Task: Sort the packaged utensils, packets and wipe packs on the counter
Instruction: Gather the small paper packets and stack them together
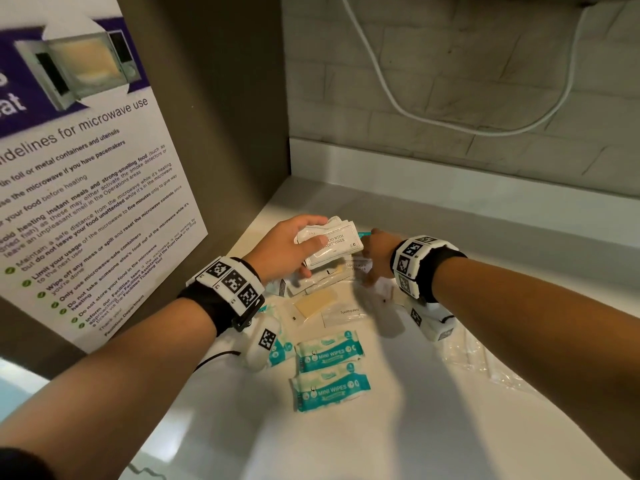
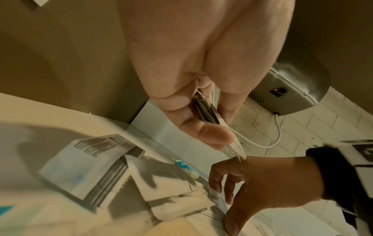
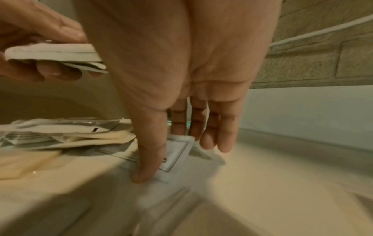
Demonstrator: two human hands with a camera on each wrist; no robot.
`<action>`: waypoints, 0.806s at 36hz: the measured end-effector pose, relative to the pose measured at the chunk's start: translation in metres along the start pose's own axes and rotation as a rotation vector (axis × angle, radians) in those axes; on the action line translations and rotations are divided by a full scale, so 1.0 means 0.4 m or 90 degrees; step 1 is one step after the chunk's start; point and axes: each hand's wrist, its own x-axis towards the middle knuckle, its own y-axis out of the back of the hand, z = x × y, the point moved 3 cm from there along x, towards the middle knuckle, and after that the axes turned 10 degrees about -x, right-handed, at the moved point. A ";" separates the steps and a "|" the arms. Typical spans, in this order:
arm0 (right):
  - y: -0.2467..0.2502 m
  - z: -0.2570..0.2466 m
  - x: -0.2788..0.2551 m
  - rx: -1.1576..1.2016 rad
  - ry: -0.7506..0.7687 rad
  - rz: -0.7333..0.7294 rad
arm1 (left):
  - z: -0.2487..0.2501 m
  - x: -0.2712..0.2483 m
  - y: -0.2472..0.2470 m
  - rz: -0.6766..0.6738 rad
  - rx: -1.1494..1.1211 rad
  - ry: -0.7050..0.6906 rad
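Note:
My left hand (image 1: 311, 254) grips a small stack of white shampoo packets (image 1: 330, 242) above the pile, thumb on top; the left wrist view shows the stack (image 2: 210, 111) edge-on between thumb and fingers. Just right of it, my right hand (image 1: 370, 268) reaches down to another white packet (image 3: 177, 150) lying on the counter, thumb on its near edge and fingers at its far edge. Under both hands lies a pile of clear-wrapped utensils and sachets (image 1: 311, 282). A toothpaste packet (image 1: 346, 315) and two teal mini wipes packs (image 1: 329, 349) (image 1: 329, 389) lie nearer me.
A third wipes pack (image 1: 280, 351) shows under my left wrist. Clear plastic wrappers (image 1: 485, 358) lie at the right on the white counter (image 1: 450, 427). A brown side wall with a microwave poster (image 1: 86, 202) closes the left. A white cable (image 1: 398, 102) hangs over the brick back wall.

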 end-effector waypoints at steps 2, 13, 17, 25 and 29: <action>0.004 0.001 -0.008 0.022 -0.014 0.009 | 0.002 0.000 0.000 -0.007 -0.002 -0.008; 0.038 0.080 -0.096 0.131 -0.006 0.087 | 0.037 -0.006 0.018 0.056 0.035 -0.049; 0.054 0.092 -0.172 0.154 0.056 0.121 | 0.058 -0.025 -0.021 0.025 0.060 -0.063; 0.019 0.105 -0.339 0.302 0.008 0.285 | 0.089 -0.127 -0.186 -0.168 0.042 -0.042; -0.049 0.120 -0.452 0.402 -0.054 0.329 | 0.067 -0.188 -0.248 -0.249 0.053 -0.041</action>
